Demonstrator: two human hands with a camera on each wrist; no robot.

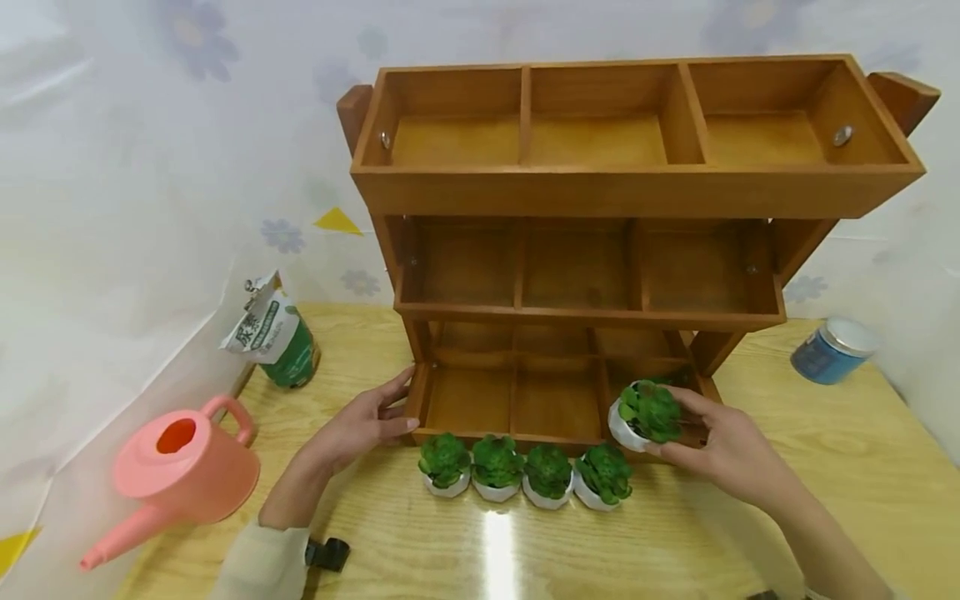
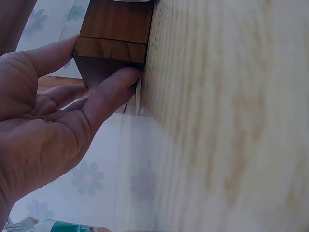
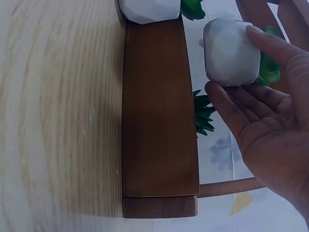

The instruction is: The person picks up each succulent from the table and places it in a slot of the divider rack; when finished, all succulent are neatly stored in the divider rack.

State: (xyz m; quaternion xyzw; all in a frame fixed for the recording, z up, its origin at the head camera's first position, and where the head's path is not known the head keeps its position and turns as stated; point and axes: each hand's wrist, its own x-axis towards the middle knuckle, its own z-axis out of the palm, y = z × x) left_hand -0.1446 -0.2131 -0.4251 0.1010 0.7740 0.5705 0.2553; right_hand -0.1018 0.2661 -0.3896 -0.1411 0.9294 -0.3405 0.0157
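Note:
My right hand [image 1: 723,446] holds a potted succulent [image 1: 649,412] by its white faceted pot, over the front right of the wooden shelf's [image 1: 637,193] bottom tier. In the right wrist view, thumb and fingers pinch that pot [image 3: 231,53], which is raised above the front board [image 3: 159,111]. Spiky green leaves [image 3: 203,113] show behind the board; their base is hidden. My left hand [image 1: 367,425] grips the bottom tier's left end, thumb and fingers around the end panel [image 2: 113,29]. Potted succulents [image 1: 549,475] stand in a row along the tier's front.
Divided compartments fill the upper tiers. To the left are a pink watering can [image 1: 187,467] and a green-and-white bag [image 1: 273,333] closed with a clip. A blue jar [image 1: 832,350] with a silvery lid stands at the right. A small black object [image 1: 327,553] lies beside the left sleeve.

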